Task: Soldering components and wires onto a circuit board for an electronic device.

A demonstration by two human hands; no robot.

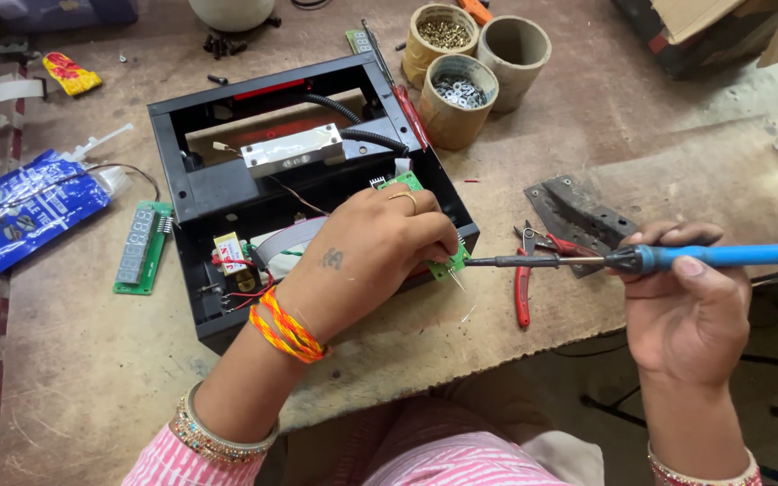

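1. Worn brown workshop surface [92,360], scuffed and dusty, strewn with parts and tools.
2. Near centre: open black plastic housing [227,193], silver metal bar [292,149] bolted across it, wires and a small transformer [230,252] at its 7 o'clock corner.
3. Left hand [366,252] resting on the housing's 4 o'clock corner, fingers [434,245] pinched narrow on a small green circuit board [450,264], propping it at the edge.
4. Right hand [686,310] at 3 o'clock, fingers wrapped tight round the blue handle of a soldering iron [641,259], tip levelled at the board's edge, touching or just short of it; cannot tell which.
5. Step in hand, by the look of it: soldering a joint on the board.
6. Next move calls for a steady board, tip pressed squarely on the pad, clear of the left fingertips just beside it.
7. Nearby: red-handled cutters [526,279] at 4 o'clock of the housing, green display board [140,245] at 9 o'clock, three cardboard tubs of screws and washers [461,99] at 1 o'clock.
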